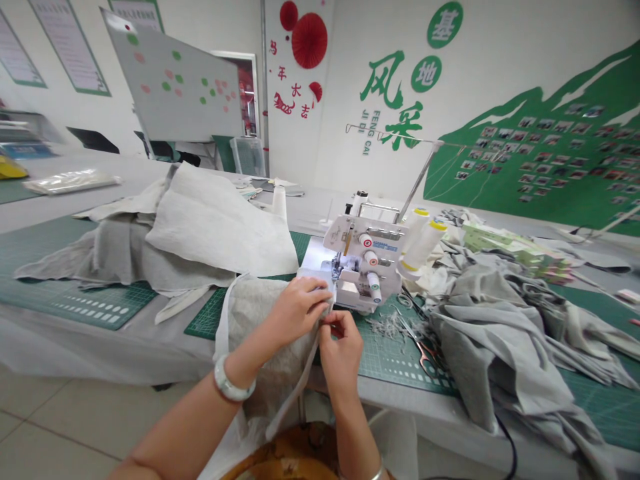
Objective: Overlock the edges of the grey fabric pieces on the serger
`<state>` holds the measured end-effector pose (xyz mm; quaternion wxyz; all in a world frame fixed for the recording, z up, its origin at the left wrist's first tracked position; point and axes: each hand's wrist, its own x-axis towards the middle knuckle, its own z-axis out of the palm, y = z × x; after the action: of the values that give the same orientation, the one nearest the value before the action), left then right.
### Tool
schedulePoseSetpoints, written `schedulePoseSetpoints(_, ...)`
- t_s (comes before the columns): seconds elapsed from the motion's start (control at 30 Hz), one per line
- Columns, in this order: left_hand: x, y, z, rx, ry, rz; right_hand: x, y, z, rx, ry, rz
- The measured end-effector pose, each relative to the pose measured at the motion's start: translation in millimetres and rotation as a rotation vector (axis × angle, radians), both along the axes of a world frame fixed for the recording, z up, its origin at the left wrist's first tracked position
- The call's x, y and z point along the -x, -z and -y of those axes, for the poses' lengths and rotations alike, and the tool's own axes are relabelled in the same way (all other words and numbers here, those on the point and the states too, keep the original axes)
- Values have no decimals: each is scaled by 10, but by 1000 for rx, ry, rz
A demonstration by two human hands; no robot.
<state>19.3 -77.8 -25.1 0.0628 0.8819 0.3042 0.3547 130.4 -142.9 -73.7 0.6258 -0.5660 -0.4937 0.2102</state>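
A grey fabric piece (250,310) with a pale edge strip hangs over the table's front edge, its upper end at the front of a white overlock sewing machine (367,260). My left hand (303,303), a pale bangle on its wrist, rests over the fabric's upper right corner with bent fingers, close to the presser foot (337,267). Just below and to the right, my right hand (341,343) pinches the fabric's edge between thumb and fingertips. Part of the cloth is hidden beneath both hands and the left forearm.
Large pale and grey cloth pieces (215,220) lie left of the machine on green cutting mats (107,307). Thread cones (425,243) stand behind it at right. Scissors (423,347) and thread scraps (393,325) lie beside a grey cloth heap (500,333).
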Motion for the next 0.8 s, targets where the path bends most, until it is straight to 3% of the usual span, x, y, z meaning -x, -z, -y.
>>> schedulePoseSetpoints(0.23,-73,-28,53,-68,-37,-19,-15,25,23,-18,-10,51)
schedulePoseSetpoints(0.47,-68,60,112,-78,-79,-11,-4,49,42,92,-17,-52)
schedulePoseSetpoints(0.8,-13,171,375,-132,-167,-214,28,23,57,65,-44,-109)
